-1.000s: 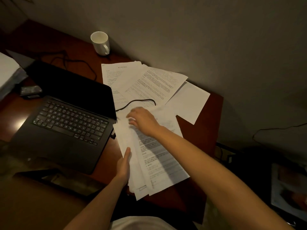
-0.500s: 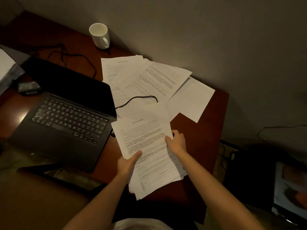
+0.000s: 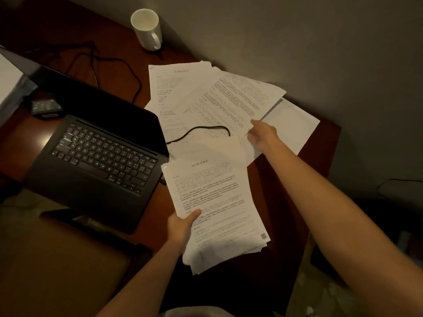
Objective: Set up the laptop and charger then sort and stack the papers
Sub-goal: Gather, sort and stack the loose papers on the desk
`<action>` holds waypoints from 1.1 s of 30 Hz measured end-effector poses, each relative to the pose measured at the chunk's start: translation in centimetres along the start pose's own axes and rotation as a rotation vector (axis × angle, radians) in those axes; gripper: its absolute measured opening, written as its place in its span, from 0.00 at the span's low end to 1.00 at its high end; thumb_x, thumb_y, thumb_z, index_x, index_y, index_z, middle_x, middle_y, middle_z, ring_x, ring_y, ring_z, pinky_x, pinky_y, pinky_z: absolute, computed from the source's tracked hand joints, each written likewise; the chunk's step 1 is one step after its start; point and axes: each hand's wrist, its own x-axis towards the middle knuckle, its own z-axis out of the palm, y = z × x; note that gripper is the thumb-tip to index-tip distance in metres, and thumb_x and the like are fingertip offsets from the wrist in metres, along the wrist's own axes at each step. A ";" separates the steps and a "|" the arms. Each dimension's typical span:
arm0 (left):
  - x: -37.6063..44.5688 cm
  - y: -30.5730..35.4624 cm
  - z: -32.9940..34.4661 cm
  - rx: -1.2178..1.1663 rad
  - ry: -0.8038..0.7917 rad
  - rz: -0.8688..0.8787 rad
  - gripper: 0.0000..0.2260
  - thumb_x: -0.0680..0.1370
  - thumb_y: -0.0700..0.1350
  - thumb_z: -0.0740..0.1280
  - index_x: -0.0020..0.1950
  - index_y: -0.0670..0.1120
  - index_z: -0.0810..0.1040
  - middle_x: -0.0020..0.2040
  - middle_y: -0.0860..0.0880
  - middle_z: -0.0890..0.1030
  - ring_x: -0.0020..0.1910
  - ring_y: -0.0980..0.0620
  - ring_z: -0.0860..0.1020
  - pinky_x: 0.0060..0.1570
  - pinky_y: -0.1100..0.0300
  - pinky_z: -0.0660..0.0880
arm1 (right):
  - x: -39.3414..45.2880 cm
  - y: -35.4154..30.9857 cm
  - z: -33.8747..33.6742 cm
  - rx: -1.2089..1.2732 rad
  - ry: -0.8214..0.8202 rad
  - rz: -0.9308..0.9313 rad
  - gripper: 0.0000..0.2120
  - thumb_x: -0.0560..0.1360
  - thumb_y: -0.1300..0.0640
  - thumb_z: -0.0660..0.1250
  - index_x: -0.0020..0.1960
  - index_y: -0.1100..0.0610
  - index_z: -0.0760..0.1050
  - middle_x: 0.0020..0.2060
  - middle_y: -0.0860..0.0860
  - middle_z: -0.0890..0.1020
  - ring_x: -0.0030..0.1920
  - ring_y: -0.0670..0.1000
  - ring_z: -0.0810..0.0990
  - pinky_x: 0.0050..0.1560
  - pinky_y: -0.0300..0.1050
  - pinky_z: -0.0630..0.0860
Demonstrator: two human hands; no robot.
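Head view shows the paper-gathering step under way — the left hand (image 3: 180, 227) pinches the gathered stack (image 3: 217, 216) over the near desk (image 3: 286, 202) edge, beside the open laptop (image 3: 96, 156). The right hand (image 3: 261, 133) reaches the loose sheets (image 3: 219, 101); blur hides its grip. Next, probably lift one sheet clear of the cable (image 3: 206, 130) — its far end runs under paper.

Head view, steeply down (close) over the desk (image 3: 320, 143)

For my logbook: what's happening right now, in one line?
step: gathering papers | left hand: holds paper stack | right hand: reaching loose sheets | laptop: open
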 end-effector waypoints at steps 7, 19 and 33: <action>0.7 -0.6 0.0 -0.002 0.017 -0.025 0.11 0.71 0.36 0.74 0.48 0.50 0.80 0.45 0.51 0.85 0.47 0.48 0.83 0.48 0.49 0.79 | 2.2 -1.3 0.7 -0.282 0.158 -0.241 0.08 0.77 0.56 0.65 0.41 0.58 0.74 0.37 0.51 0.77 0.38 0.50 0.76 0.40 0.45 0.76; -0.1 0.1 0.0 0.037 0.004 -0.009 0.12 0.72 0.36 0.73 0.54 0.45 0.79 0.48 0.49 0.82 0.46 0.49 0.81 0.44 0.54 0.77 | -6.9 -3.7 -4.5 0.371 -0.211 -0.152 0.11 0.82 0.56 0.55 0.59 0.58 0.73 0.48 0.54 0.83 0.47 0.51 0.83 0.47 0.44 0.80; -0.8 0.9 0.1 -0.066 -0.028 -0.101 0.15 0.79 0.57 0.62 0.51 0.47 0.80 0.49 0.45 0.83 0.49 0.43 0.81 0.53 0.46 0.77 | -10.2 12.1 -11.5 -0.618 -0.012 -0.135 0.05 0.77 0.62 0.65 0.50 0.58 0.79 0.42 0.50 0.83 0.40 0.46 0.82 0.31 0.35 0.75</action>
